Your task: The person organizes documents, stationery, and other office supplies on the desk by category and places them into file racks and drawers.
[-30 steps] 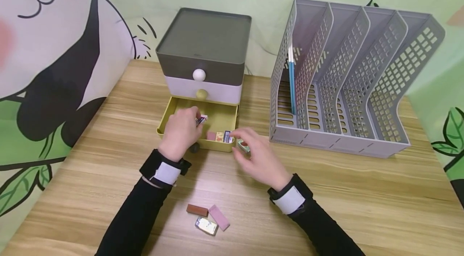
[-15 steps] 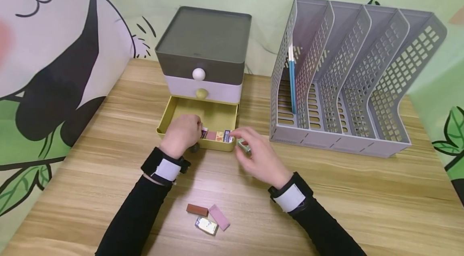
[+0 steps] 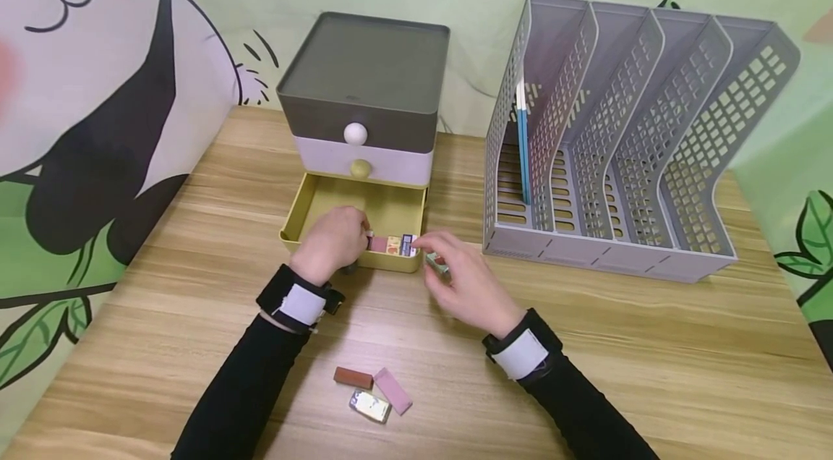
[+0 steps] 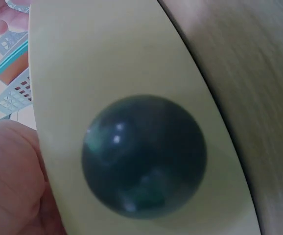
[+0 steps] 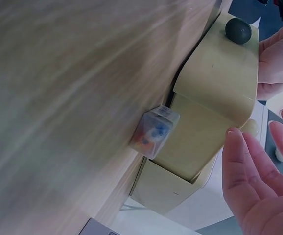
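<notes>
My left hand (image 3: 330,243) reaches into the pulled-out yellow drawer (image 3: 398,210), its bent fingers on a small dark-and-white eraser (image 3: 369,241) at the front of a row. Beside that lie a pink eraser (image 3: 379,244), a yellow patterned one (image 3: 393,245) and a blue-and-white one (image 3: 407,245). In the left wrist view, the drawer's dark round knob (image 4: 144,156) hides the fingertips' work. My right hand (image 3: 465,283) has extended fingers at the drawer's right front corner. A small clear-wrapped block (image 5: 153,132) with coloured print stands on the table by the drawer's side, under that hand.
Nearer on the wooden table lie a brown block (image 3: 353,377), a pink block (image 3: 393,391) and a cream wrapped eraser (image 3: 369,406). Above the drawer rise a lilac drawer (image 3: 397,160) and a dark grey one (image 3: 397,124). A grey file rack (image 3: 612,257) stands right, holding a blue folder (image 3: 523,149).
My left hand has lowered the dark-and-white eraser into the row beside the pink one, then shifted slightly right. The right hand has stayed at the drawer corner.
</notes>
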A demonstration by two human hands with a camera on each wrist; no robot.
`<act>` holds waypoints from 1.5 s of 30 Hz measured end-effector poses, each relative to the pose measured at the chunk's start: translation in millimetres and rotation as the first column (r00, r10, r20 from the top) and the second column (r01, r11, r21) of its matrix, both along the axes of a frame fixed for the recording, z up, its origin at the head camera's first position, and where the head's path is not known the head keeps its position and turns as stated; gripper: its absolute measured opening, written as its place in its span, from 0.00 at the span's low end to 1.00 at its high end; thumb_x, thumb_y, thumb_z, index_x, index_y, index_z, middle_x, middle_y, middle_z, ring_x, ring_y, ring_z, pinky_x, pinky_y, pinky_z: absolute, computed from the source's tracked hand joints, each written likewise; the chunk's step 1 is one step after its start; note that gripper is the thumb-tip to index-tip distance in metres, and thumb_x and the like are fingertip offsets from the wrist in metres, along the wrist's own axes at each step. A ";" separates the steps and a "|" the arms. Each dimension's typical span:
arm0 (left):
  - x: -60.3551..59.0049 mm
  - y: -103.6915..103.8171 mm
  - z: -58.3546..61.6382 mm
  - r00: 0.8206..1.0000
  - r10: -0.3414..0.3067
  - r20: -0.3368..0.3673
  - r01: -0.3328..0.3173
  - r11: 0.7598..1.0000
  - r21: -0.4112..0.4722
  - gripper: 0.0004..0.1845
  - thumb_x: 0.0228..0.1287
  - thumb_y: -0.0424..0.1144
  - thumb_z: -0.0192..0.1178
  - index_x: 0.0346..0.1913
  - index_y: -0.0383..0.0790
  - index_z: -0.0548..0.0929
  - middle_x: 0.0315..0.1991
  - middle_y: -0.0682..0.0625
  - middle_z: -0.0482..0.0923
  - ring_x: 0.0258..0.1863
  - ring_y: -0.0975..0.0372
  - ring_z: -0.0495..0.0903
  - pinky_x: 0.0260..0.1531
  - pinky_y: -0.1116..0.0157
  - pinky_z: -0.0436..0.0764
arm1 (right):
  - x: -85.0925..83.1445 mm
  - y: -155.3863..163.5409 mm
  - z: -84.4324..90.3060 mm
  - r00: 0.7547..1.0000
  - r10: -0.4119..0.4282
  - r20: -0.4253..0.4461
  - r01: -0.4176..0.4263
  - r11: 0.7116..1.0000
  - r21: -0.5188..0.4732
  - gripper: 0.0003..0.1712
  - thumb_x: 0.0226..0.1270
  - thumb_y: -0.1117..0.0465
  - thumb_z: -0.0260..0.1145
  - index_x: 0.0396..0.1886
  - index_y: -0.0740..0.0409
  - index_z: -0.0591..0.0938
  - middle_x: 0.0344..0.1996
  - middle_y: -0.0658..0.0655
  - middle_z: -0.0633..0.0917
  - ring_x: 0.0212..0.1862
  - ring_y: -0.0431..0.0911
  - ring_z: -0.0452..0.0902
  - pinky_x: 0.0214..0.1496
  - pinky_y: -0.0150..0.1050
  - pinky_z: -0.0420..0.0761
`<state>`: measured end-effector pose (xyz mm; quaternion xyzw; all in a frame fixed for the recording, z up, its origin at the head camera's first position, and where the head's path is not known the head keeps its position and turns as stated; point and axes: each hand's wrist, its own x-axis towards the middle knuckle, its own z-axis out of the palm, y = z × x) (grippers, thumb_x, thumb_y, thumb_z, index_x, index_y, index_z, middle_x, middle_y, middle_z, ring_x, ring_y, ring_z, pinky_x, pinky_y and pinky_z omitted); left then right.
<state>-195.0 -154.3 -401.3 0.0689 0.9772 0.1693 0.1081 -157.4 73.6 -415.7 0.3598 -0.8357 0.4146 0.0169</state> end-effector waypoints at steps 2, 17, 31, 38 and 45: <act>-0.2 -0.1 -0.2 1.000 0.002 0.000 -0.002 1.000 0.001 0.10 0.60 0.29 0.55 0.39 0.33 0.86 0.40 0.41 0.83 0.41 0.50 0.81 0.44 0.54 0.79 | -0.1 0.3 -0.5 1.000 0.008 0.001 -0.008 1.000 -0.002 0.21 0.60 0.74 0.62 0.54 0.66 0.78 0.53 0.61 0.80 0.48 0.56 0.80 0.48 0.46 0.82; 8.0 9.6 7.2 0.992 0.024 -0.126 -0.018 0.999 0.045 0.14 0.67 0.32 0.51 0.50 0.35 0.82 0.49 0.42 0.80 0.50 0.48 0.79 0.48 0.51 0.77 | -12.8 20.2 -2.6 0.983 -0.178 -0.035 0.181 0.977 0.109 0.23 0.56 0.69 0.71 0.54 0.63 0.80 0.52 0.61 0.80 0.47 0.55 0.79 0.46 0.48 0.81; 23.6 38.3 20.4 0.915 -0.177 -0.363 0.214 0.975 0.064 0.17 0.62 0.26 0.52 0.52 0.38 0.83 0.50 0.46 0.79 0.47 0.51 0.80 0.37 0.54 0.81 | -12.8 25.2 -5.7 0.975 -0.222 0.004 0.210 0.928 0.306 0.24 0.51 0.63 0.76 0.49 0.63 0.82 0.42 0.60 0.83 0.36 0.49 0.78 0.36 0.44 0.78; 24.3 39.3 20.6 0.907 -0.188 -0.377 0.226 0.972 0.058 0.17 0.63 0.26 0.52 0.53 0.38 0.83 0.51 0.46 0.78 0.46 0.52 0.80 0.36 0.54 0.81 | -8.4 24.2 -2.8 0.995 -0.100 -0.016 0.098 0.920 0.378 0.16 0.54 0.62 0.75 0.43 0.60 0.85 0.39 0.57 0.82 0.36 0.48 0.77 0.37 0.44 0.78; 25.4 39.1 21.8 0.903 -0.203 -0.377 0.236 0.971 0.042 0.17 0.62 0.27 0.53 0.52 0.38 0.82 0.50 0.46 0.79 0.44 0.51 0.80 0.36 0.54 0.81 | -5.9 23.8 -1.4 1.000 0.015 0.007 -0.017 0.893 0.449 0.15 0.58 0.61 0.72 0.45 0.62 0.87 0.45 0.62 0.82 0.46 0.54 0.78 0.50 0.49 0.78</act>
